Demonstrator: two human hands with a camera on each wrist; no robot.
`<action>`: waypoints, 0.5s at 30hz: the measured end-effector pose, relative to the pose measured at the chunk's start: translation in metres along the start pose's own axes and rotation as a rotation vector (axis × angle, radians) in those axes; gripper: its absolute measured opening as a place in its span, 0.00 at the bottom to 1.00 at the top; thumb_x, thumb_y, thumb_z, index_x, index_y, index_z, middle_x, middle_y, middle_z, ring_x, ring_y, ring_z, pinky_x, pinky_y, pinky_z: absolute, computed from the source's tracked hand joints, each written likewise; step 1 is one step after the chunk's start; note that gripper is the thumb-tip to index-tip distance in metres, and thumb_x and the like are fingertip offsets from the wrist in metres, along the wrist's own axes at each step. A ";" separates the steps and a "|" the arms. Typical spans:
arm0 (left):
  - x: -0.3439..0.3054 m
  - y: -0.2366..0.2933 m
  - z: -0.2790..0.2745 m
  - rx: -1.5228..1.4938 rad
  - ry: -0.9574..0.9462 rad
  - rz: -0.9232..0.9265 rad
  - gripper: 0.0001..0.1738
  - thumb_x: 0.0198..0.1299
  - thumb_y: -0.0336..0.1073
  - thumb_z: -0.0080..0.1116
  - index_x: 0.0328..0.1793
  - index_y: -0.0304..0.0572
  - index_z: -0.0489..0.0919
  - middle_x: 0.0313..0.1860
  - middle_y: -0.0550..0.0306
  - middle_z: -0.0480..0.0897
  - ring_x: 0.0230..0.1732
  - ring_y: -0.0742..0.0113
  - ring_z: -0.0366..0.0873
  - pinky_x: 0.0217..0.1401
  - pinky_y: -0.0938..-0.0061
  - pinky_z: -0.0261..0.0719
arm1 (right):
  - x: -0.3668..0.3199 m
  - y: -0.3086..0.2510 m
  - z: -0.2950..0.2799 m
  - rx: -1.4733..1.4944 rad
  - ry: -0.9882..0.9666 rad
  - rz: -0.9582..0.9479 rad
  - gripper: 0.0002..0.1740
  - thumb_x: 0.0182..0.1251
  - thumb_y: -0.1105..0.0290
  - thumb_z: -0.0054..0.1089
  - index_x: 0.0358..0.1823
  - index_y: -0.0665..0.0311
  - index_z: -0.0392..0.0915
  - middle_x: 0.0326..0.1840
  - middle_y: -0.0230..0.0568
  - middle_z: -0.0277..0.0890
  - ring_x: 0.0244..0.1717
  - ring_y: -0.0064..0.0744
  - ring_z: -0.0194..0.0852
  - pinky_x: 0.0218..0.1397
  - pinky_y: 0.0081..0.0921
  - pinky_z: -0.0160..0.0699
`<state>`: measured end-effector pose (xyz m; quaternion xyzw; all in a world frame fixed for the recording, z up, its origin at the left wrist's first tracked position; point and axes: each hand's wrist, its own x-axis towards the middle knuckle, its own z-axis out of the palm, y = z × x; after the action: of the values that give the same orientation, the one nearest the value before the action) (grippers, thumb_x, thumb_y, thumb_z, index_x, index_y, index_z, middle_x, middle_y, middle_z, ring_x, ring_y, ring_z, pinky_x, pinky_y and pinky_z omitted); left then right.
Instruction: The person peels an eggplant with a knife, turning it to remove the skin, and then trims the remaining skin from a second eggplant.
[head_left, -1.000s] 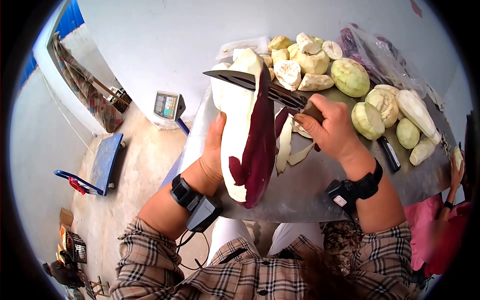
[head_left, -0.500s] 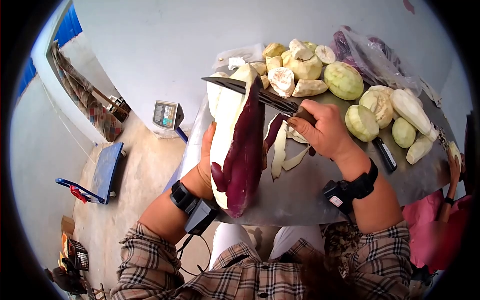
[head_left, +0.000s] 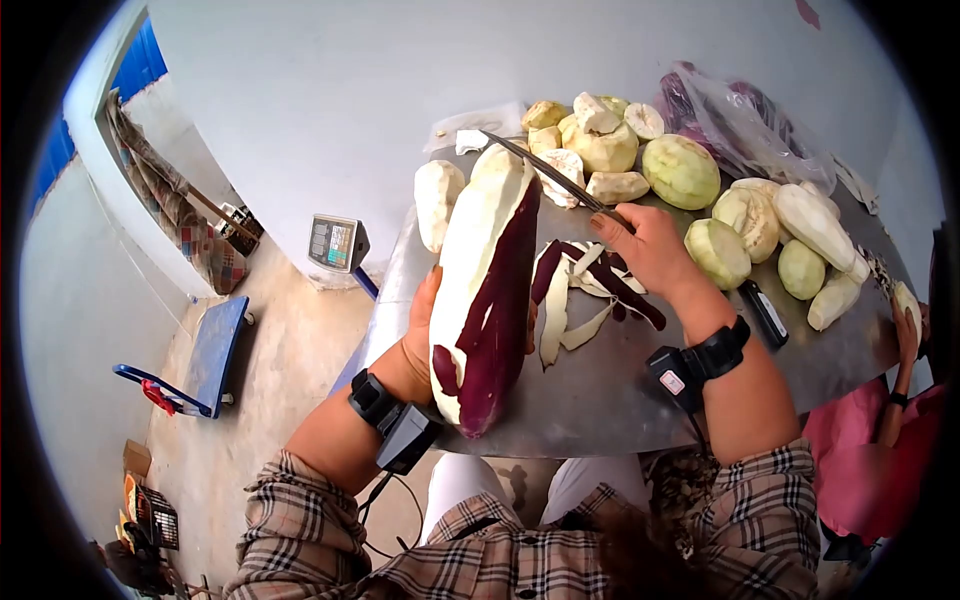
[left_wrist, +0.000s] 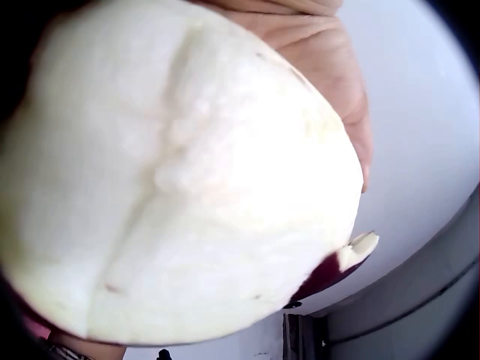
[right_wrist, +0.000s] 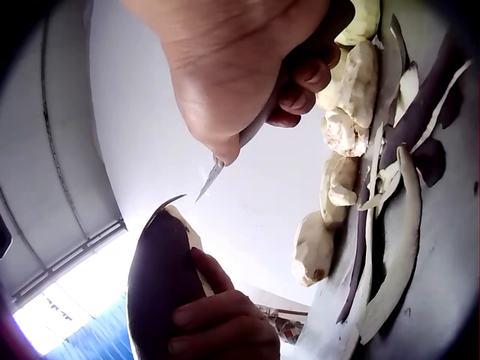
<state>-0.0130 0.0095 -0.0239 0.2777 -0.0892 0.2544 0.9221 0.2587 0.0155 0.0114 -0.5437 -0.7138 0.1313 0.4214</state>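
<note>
A large, partly peeled eggplant [head_left: 485,270] stands nearly upright in my left hand [head_left: 415,335], which grips it from the left and behind. Its pale flesh is bare on the left; purple skin remains on the right, with a small flap low down. My right hand [head_left: 655,255] grips a knife [head_left: 560,178], blade pointing up and left past the eggplant's top. In the right wrist view the blade [right_wrist: 210,180] is apart from the eggplant [right_wrist: 161,277], and left-hand fingers [right_wrist: 225,322] curl round its side. Peel strips [head_left: 560,315] lie on the table between the hands.
Several peeled eggplants [head_left: 682,172] and pieces cover the back and right of the metal table [head_left: 640,400]. A black-handled tool [head_left: 763,313] lies near them, a plastic bag [head_left: 760,120] behind. Another person's hand [head_left: 908,325] is at the right edge. A scale display [head_left: 335,243] stands left.
The knife has come off the eggplant's upper part, its blade swinging steeper and rightward. A dark purple strip of peel now lies on the pile. The left hand keeps its hold.
</note>
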 end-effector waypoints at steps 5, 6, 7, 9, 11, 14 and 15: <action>0.001 0.003 -0.015 0.056 0.256 0.171 0.39 0.63 0.61 0.54 0.73 0.44 0.65 0.64 0.44 0.75 0.60 0.45 0.75 0.64 0.46 0.73 | 0.001 -0.001 -0.005 0.087 0.101 0.063 0.25 0.66 0.49 0.61 0.30 0.70 0.76 0.17 0.42 0.69 0.22 0.31 0.66 0.29 0.29 0.68; 0.002 0.001 -0.013 0.122 0.305 0.208 0.39 0.63 0.61 0.54 0.73 0.44 0.65 0.64 0.45 0.76 0.60 0.48 0.76 0.64 0.50 0.74 | -0.001 -0.004 -0.004 0.200 0.095 0.034 0.22 0.64 0.53 0.66 0.31 0.68 0.76 0.20 0.35 0.70 0.24 0.22 0.64 0.29 0.25 0.67; 0.005 0.000 -0.011 0.187 0.354 0.243 0.38 0.64 0.60 0.53 0.72 0.44 0.65 0.63 0.47 0.76 0.60 0.52 0.76 0.64 0.54 0.75 | -0.003 -0.009 -0.001 0.282 0.081 -0.003 0.21 0.62 0.54 0.67 0.33 0.68 0.76 0.21 0.33 0.71 0.25 0.21 0.64 0.30 0.25 0.67; 0.011 -0.002 -0.003 0.296 0.385 0.207 0.38 0.65 0.61 0.52 0.73 0.43 0.64 0.62 0.49 0.77 0.59 0.57 0.77 0.63 0.62 0.76 | -0.011 -0.021 0.010 0.444 0.056 -0.068 0.20 0.58 0.56 0.71 0.36 0.67 0.76 0.24 0.30 0.73 0.27 0.19 0.63 0.30 0.24 0.67; 0.014 -0.005 0.001 0.352 0.394 0.196 0.38 0.65 0.61 0.51 0.73 0.43 0.64 0.62 0.49 0.77 0.59 0.57 0.77 0.63 0.63 0.76 | -0.020 -0.042 0.012 0.547 -0.127 -0.066 0.32 0.51 0.57 0.78 0.51 0.65 0.72 0.28 0.31 0.75 0.30 0.20 0.68 0.34 0.22 0.71; 0.021 -0.010 0.006 0.366 0.391 0.210 0.35 0.69 0.59 0.46 0.71 0.42 0.65 0.61 0.49 0.77 0.57 0.59 0.78 0.60 0.63 0.78 | -0.029 -0.055 0.024 0.416 -0.150 -0.215 0.43 0.45 0.53 0.80 0.59 0.64 0.66 0.30 0.40 0.78 0.33 0.35 0.78 0.39 0.30 0.76; 0.019 -0.009 0.002 0.381 0.421 0.222 0.34 0.69 0.59 0.46 0.71 0.42 0.65 0.60 0.48 0.77 0.57 0.59 0.78 0.60 0.63 0.78 | -0.031 -0.058 0.028 0.347 -0.145 -0.253 0.47 0.43 0.51 0.81 0.61 0.63 0.65 0.31 0.44 0.79 0.35 0.41 0.80 0.40 0.34 0.77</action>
<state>0.0079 0.0098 -0.0208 0.3754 0.1234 0.4176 0.8182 0.2011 -0.0260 0.0172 -0.3584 -0.7715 0.2367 0.4693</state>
